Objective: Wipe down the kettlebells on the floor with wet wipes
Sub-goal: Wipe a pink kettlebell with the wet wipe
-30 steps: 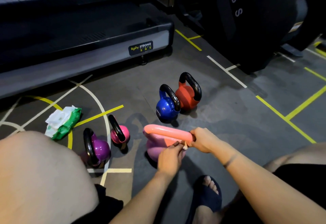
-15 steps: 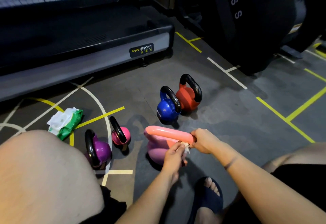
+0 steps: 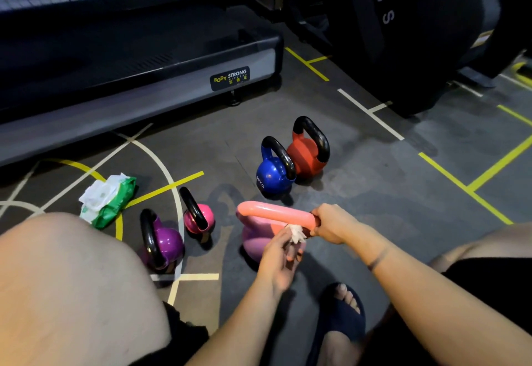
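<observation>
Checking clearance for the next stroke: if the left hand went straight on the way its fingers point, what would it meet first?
Probably the pink kettlebell's handle: the left hand holds the wipe just beneath it, beside the right hand gripping it.

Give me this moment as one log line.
step: wipe handle | left hand: holds wipe under pink kettlebell handle | right hand: grips handle end

Blue kettlebell, green wipes pack
</observation>
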The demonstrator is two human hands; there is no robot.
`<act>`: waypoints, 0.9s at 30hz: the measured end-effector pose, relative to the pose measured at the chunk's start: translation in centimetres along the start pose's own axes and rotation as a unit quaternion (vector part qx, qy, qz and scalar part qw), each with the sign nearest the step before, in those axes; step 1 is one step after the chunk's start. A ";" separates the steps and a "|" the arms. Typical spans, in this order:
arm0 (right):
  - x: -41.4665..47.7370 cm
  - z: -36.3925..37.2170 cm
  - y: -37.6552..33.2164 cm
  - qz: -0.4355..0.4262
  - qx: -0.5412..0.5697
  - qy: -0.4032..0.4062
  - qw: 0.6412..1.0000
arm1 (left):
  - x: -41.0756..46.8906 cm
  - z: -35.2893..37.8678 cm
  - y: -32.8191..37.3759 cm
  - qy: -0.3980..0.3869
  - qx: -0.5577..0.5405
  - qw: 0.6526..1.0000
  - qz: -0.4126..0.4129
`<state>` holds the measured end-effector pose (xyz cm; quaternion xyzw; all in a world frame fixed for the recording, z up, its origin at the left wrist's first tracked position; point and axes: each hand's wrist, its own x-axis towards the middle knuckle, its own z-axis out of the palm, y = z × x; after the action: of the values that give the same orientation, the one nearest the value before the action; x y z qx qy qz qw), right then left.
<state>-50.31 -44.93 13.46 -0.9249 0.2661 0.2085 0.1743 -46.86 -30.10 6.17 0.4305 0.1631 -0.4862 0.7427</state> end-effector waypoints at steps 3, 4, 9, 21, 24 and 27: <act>0.1 0.3 0.2 0.001 0.003 0.002 1.000 | -0.9 0.3 1.7 -0.002 -0.060 0.998 0.019; 0.1 0.4 0.2 0.003 0.003 0.001 1.000 | -1.2 0.6 2.2 0.005 -0.066 0.997 0.025; 0.0 0.3 -0.1 0.003 -0.003 0.006 1.000 | -1.0 1.6 0.8 0.042 0.089 0.994 0.037; 0.2 0.1 -0.1 0.016 0.007 -0.015 1.000 | -0.8 -0.4 3.7 0.138 -0.038 0.987 0.068; 0.0 0.3 0.2 0.000 0.019 -0.007 1.000 | -0.6 -1.2 4.8 0.144 -0.056 0.985 0.078; -0.3 0.5 0.4 -0.005 0.020 0.007 1.000 | -0.8 -0.1 3.7 0.141 -0.007 0.987 0.080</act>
<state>-50.91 -44.92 13.10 -0.9242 0.2663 0.1957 0.1917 -44.00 -28.98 8.44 0.5015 0.2344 -0.3588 0.7516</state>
